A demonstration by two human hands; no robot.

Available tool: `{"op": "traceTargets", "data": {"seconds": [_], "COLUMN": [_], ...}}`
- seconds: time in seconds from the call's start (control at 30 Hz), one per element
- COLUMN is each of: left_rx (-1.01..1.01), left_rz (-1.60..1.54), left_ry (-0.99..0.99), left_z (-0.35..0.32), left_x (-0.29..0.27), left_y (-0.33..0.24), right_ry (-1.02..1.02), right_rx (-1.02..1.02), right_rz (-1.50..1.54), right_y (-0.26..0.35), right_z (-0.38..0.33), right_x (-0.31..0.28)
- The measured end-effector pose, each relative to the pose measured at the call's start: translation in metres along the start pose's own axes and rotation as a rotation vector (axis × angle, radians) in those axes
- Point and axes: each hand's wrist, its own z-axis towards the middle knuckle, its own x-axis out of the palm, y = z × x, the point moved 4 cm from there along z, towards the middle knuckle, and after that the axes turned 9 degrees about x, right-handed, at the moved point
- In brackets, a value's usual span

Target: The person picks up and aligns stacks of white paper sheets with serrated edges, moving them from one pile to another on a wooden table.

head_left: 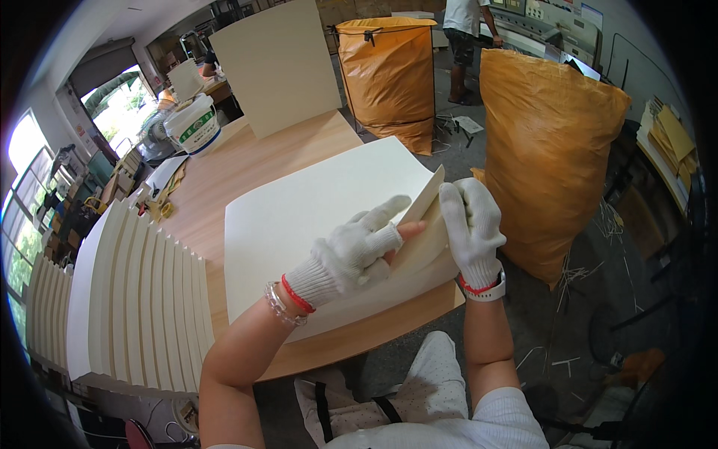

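A large cream sheet (314, 202) lies on the wooden table (239, 161) in front of me. Its right corner is folded up and over. My left hand (355, 251), in a white knit glove with bare fingertips, presses flat on the folded flap (428, 202). My right hand (473, 228), also gloved, holds the flap's edge from the right side. Both wrists carry bracelets.
Several stacks of cream sheets (127, 292) stand fanned at the left of the table. A white bucket (193, 123) and an upright cream board (280, 63) sit at the far end. Two big orange sacks (550, 150) (389, 71) stand on the right, with another person (464, 37) behind.
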Motion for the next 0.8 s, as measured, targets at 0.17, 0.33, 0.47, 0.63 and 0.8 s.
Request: {"op": "traceTargets", "data": {"seconds": [0.17, 0.33, 0.47, 0.63, 0.8], "left_rx": [-0.064, -0.085, -0.048, -0.107, -0.083], "left_rz": [-0.095, -0.026, -0.115, -0.166, -0.027], "left_ry": [-0.09, -0.143, -0.127, 0.028, -0.116], "left_z": [-0.0014, -0.0017, -0.0018, 0.0001, -0.0025], "left_x": [-0.0008, 0.0025, -0.0018, -0.0005, 0.0017], "left_y": [-0.0041, -0.001, -0.0026, 0.0013, -0.0017], "right_ry": [-0.029, -0.033, -0.031, 0.012, 0.016], "right_rx": [0.02, -0.017, 0.006, 0.046, 0.069], "right_rz": [-0.003, -0.045, 0.014, 0.008, 0.03], "right_y": [-0.0054, -0.0074, -0.0045, -0.0023, -0.0043], "right_z": [-0.0023, -0.0023, -0.003, -0.0001, -0.0003], "right_x": [0.0023, 0.0003, 0.0011, -0.0007, 0.0001]}}
